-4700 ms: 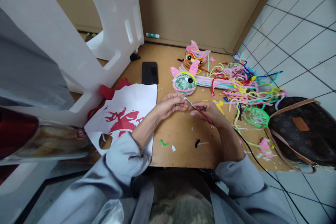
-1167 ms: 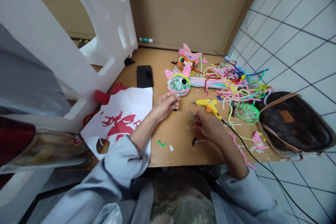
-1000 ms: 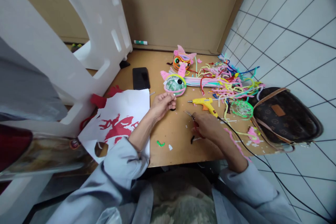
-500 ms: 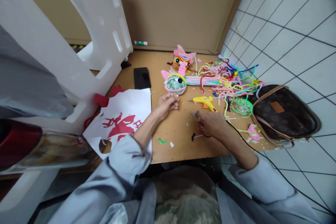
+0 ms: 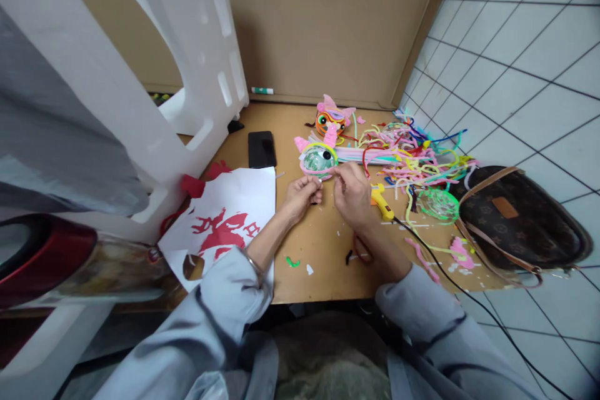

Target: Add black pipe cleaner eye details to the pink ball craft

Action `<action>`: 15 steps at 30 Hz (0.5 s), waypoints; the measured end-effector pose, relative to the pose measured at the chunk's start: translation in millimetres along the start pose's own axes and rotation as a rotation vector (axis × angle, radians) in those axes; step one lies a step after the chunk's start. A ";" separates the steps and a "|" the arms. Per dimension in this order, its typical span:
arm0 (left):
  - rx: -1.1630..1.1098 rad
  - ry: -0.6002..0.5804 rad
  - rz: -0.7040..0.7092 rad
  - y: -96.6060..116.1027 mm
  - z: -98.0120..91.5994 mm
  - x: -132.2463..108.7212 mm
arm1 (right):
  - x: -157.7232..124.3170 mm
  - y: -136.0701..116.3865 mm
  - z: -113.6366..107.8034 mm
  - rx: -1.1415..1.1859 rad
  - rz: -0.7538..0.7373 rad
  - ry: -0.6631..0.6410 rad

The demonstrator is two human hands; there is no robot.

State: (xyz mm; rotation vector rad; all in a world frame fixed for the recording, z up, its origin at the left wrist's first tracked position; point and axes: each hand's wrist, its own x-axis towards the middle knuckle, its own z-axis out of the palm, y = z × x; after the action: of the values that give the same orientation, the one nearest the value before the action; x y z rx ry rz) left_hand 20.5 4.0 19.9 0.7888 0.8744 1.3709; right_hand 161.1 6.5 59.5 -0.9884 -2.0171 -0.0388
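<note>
My left hand is closed in a pinch, with a tiny whitish bit at its fingertips, too small to name. Opposite it, my right hand pinches close to the pink rim of a round, green-and-clear craft head; what its fingers hold is hidden. This head has a black-and-white eye, a yellow and pink edge and pink fuzzy ears. Behind it sits an orange craft head with pink ears. A yellow glue gun lies beside my right hand. The red handle of the scissors shows by my right forearm.
Many coloured pipe cleaners are heaped at the right, near a green wire ball and a brown handbag. White paper with red cutouts and a black phone lie left. The glue gun's cord runs right.
My right hand has let go of the scissors and moved up and left to the craft head's rim. My left hand keeps its pinch below the head. The whole view has shifted slightly.
</note>
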 end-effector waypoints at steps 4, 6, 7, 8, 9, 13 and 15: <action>0.023 0.035 0.025 1.3 -3.9 3.6 | -3.8 11.1 27.0 -0.012 -0.064 0.067; 0.024 0.036 0.021 0.3 -2.9 3.1 | -9.8 17.2 29.2 -0.021 -0.079 0.070; 0.023 0.034 0.013 -0.4 -1.6 2.2 | -12.8 20.0 28.9 -0.022 -0.079 0.075; 0.022 0.029 0.006 -1.0 0.0 1.0 | -15.4 22.3 28.4 -0.024 -0.076 0.078; 0.021 0.022 -0.002 -1.6 1.6 -0.2 | -17.3 24.0 27.8 -0.029 -0.073 0.076; 0.032 0.012 -0.015 -2.2 4.7 -2.8 | -19.7 26.1 27.9 -0.072 -0.085 0.045; 0.046 0.021 -0.016 -1.9 4.2 -2.6 | -19.3 25.4 28.9 -0.090 -0.093 0.039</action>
State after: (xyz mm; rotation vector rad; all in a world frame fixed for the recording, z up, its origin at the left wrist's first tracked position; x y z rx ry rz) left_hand 25.1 1.4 20.4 0.8028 0.9297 1.3506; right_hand 163.9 22.4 19.5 -0.9418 -2.0393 -0.1991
